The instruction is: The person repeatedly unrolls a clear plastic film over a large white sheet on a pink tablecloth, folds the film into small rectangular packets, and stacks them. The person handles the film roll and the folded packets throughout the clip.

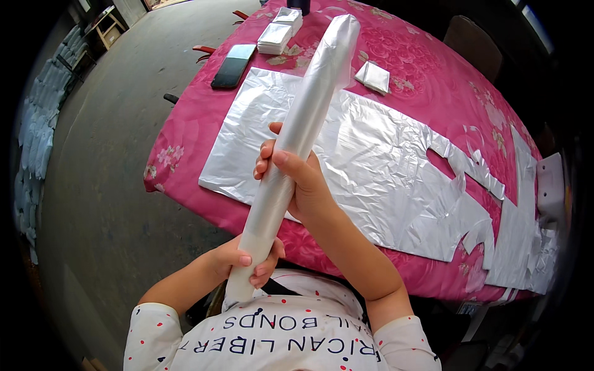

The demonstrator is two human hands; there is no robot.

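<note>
A long roll of translucent plastic film (318, 80) slants up and away from my body over the near side of the table. Low on the roll, my left hand (255, 263) is closed around it. Higher up, the fingers and thumb of my right hand (300, 176) wrap about its middle. Beneath the roll, a thin, shiny whitish plastic sheet (377, 179) lies spread on the table, creased, with strap-like cut-outs at its right end. The roll and my right arm hide part of this sheet.
A pink flowered cloth (185, 151) covers the table. Beyond the sheet are a phone (234, 67), stacked folded plastic packets (275, 38) and one separate folded packet (373, 78). More plastic sheeting (520, 229) hangs toward the right edge. A dark chair back (473, 46) stands behind.
</note>
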